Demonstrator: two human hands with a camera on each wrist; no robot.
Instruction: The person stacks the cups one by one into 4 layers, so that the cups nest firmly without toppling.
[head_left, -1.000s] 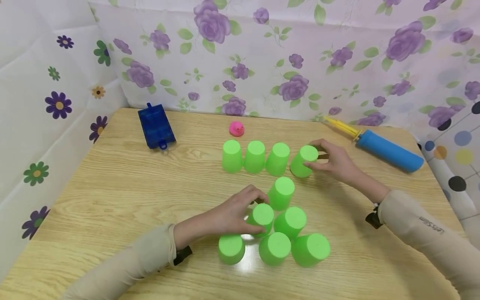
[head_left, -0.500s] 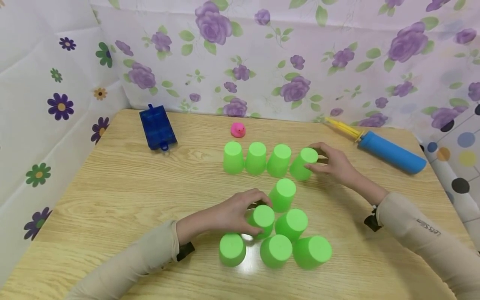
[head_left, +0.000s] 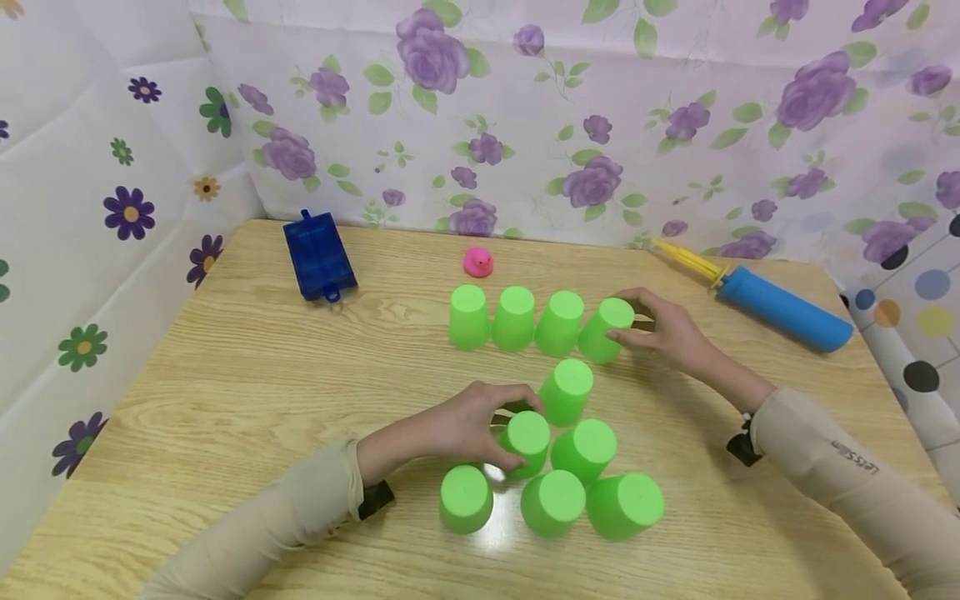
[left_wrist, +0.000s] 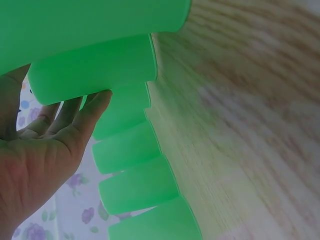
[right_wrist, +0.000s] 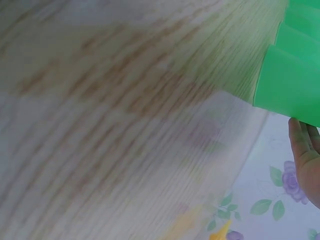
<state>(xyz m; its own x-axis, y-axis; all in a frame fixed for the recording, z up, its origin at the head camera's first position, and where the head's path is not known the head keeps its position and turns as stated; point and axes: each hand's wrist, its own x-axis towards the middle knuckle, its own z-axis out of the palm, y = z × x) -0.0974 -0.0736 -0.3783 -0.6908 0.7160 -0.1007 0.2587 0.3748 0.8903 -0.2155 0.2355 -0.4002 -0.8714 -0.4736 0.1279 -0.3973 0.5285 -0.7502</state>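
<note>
Cup (head_left: 604, 335) pinched by right hand (head_left: 663, 328) nudged left; left hand (head_left: 474, 423) pinching another; ten total.

ten inverted green cups (head_left: 566, 393), a row behind a loose triangle

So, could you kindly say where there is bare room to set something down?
The widest bare patch of table lies between the blue container and left sleeve; another, between the front cups and right sleeve. Crowded: around the left hand and along the back row.
</note>
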